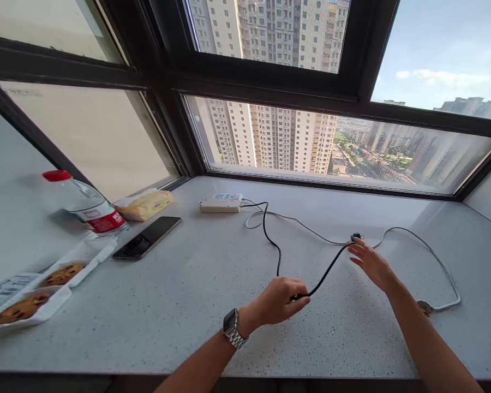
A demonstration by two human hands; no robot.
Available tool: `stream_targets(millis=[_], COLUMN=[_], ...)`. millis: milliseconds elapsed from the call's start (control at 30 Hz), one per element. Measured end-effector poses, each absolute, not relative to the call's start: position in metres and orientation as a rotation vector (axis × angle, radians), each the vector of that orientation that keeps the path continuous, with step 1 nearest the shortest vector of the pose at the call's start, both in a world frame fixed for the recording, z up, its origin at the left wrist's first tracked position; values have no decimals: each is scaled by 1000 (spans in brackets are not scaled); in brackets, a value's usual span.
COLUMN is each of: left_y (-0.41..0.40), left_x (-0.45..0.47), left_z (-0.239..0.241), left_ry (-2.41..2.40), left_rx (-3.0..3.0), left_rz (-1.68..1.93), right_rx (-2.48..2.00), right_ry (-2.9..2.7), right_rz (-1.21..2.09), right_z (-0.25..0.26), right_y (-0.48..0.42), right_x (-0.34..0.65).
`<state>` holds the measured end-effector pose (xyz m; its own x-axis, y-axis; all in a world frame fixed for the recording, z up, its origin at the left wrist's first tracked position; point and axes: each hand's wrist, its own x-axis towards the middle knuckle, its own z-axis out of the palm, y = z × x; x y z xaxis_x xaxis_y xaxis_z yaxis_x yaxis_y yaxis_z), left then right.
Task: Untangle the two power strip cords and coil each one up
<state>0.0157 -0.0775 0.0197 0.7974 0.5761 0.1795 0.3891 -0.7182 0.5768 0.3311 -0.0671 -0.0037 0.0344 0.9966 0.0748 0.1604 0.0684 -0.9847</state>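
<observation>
My left hand, with a watch on its wrist, is closed around a black cable above the middle of the counter. From this hand the cable runs back to a long off-white adapter box and right to a black plug. My right hand is at the plug, its fingers stretched out and apart. The fingertips are close to or touching the plug; I cannot tell which. Behind the plug passes a white cord.
A white power strip lies behind the adapter. The cord ends at a round metal fitting on the right. On the left are a phone, a water bottle, a tissue pack and a cookie tray. Windows border the counter.
</observation>
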Motion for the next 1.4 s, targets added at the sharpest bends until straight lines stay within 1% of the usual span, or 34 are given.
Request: stream_targets(millis=[67,100,200,267,367,467,533,633,700,800,900,967,1033,1133,1233,1300,1333,1400], left_y=[-83,-83,-72,-61,-49,-40,-34,-21,-10,10,26,30,26,12,-9,-22,-27,-35], left_x=[30,38,64,80,101,115,120,120,112,85,40,6,-23,-38,-17,8,19,38], left_z=[15,14,18,29,57,96,121,157,183,228,268,278,266,214,152,123,115,111], left_ry=[723,740,756,675,499,366,284,230,265,381,537,658,767,855,877,884,854,791], left_rx=[2426,2367,2021,1779,1500,1347,1403,1472,1417,1326,1232,1206,1227,1279,1292,1211,1180,1138], left_rz=[249,201,284,345,399,586,685,666,654,797,1084,1072,957,829,743,750,773,802], right_rx=[-1201,-1193,-1158,-1098,-1006,-879,-734,-627,-702,-888,-1055,-1091,-1104,-1100,-1085,-1081,-1125,-1225], right_ry=[-1170,-1119,-1133,-1169,-1014,-929,-1074,-1350,-1498,-1631,-1569,-1509,-1439,-1288,-1171,-1175,-1273,-1655], right_rz=[1159,1166,1078,1021,996,985,1088,1213,1212,1193,1307,1321,1327,1280,1201,1108,935,555], right_z=[0,0,0,1,5,10,11,9,4,-4,-1,11,31,66,94,106,109,112], right_y=[-63,-60,-57,-60,-73,-91,-102,-107,-99,-77,-56,-44,-34,-22,-22,-34,-43,-64], right_x=[304,292,265,254,232,193,164,138,138,163,208,242,271,290,265,228,208,170])
